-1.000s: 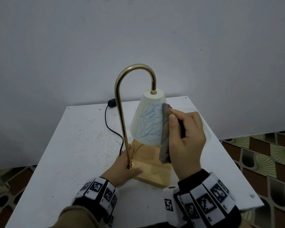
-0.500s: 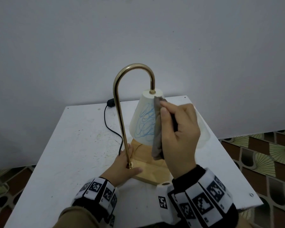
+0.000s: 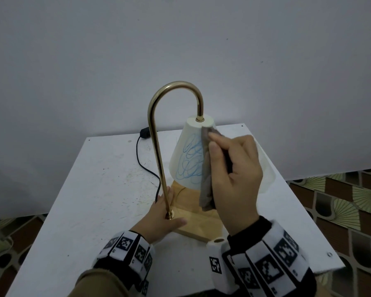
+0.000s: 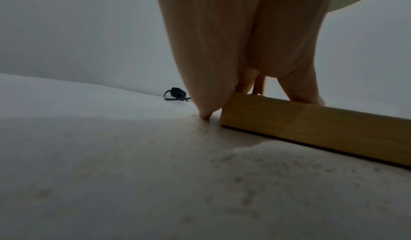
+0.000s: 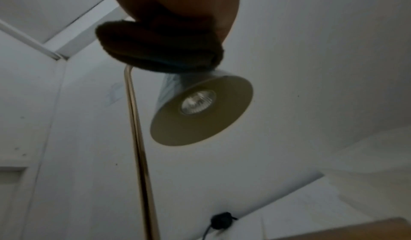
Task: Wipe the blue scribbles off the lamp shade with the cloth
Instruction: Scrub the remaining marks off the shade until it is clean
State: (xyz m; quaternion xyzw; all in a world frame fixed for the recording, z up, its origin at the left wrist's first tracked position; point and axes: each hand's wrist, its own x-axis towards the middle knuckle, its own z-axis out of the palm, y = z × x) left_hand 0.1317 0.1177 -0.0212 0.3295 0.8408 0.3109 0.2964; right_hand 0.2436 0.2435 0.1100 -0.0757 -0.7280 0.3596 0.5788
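A cream cone lamp shade hangs from a curved brass arm over a wooden base. Blue scribbles cover the shade's near side. My right hand grips a folded grey-brown cloth and presses it upright against the shade, just right of the scribbles. The right wrist view shows the cloth bunched under the hand, above the shade's open mouth. My left hand rests flat on the base's near-left corner beside the brass stem, fingers straight down against the wood.
The lamp stands on a white table marked with faint scratches. A black power cord with an inline switch runs off the back edge. A plain wall is behind; patterned floor tiles show past the table's right side.
My right hand has carried the cloth upward along the shade, from near the lower rim to close under the top. The left hand has stayed on the base.
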